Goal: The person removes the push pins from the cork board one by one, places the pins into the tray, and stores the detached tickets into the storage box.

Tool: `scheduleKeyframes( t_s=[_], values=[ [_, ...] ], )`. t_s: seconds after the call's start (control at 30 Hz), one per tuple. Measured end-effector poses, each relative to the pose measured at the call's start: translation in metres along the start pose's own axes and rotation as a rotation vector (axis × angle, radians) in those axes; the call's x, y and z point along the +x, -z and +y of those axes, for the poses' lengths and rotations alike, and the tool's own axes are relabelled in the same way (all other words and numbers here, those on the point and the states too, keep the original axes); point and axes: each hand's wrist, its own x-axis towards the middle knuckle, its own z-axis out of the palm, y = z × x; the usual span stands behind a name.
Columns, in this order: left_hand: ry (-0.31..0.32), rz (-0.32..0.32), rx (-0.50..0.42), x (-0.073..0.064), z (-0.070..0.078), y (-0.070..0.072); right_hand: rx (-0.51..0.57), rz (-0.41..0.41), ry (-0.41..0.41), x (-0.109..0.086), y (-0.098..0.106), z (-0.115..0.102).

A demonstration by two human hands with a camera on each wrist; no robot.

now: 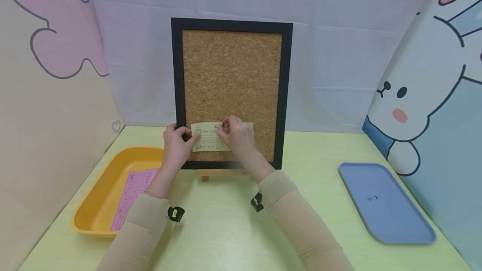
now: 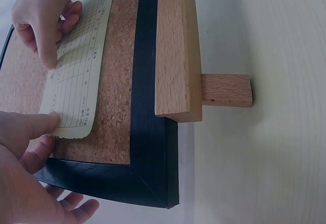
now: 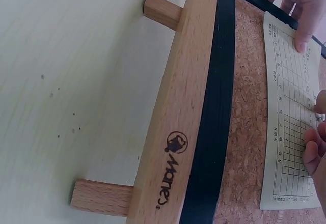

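Note:
A pale yellow printed form slip [image 1: 207,140] lies against the lower part of a black-framed cork board [image 1: 231,74]. My left hand [image 1: 178,143] pinches the slip's left end, its thumb on the paper and other fingers beside the frame. At the slip's top edge, near its middle, my right hand [image 1: 239,136] pinches a tiny pushpin [image 1: 222,124] between thumb and index finger; the fingers mostly hide it. In the left wrist view, the right hand's fingers touch the slip's upper edge. My right hand covers part of the slip in the head view.
A yellow basin [image 1: 94,187] with a pink printed sheet [image 1: 132,191] stands at the left. At the right lies a blue tray [image 1: 391,216] with a few tiny pins [image 1: 373,198]. A wooden easel ledge [image 2: 175,51] supports the board on the table.

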Motion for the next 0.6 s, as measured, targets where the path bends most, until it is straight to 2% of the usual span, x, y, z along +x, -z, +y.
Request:
scheduleKeyframes(
  t_s=[0.17, 0.6],
  values=[
    [0.002, 0.001, 0.001, -0.0001, 0.0008, -0.0003, -0.009, -0.013, -0.005, 0.0007, 0.0005, -0.0014],
    [0.015, -0.004, 0.018, 0.0001, 0.0015, 0.0006, 0.014, 0.035, 0.051, 0.0004, -0.0046, 0.0032]
  ],
)
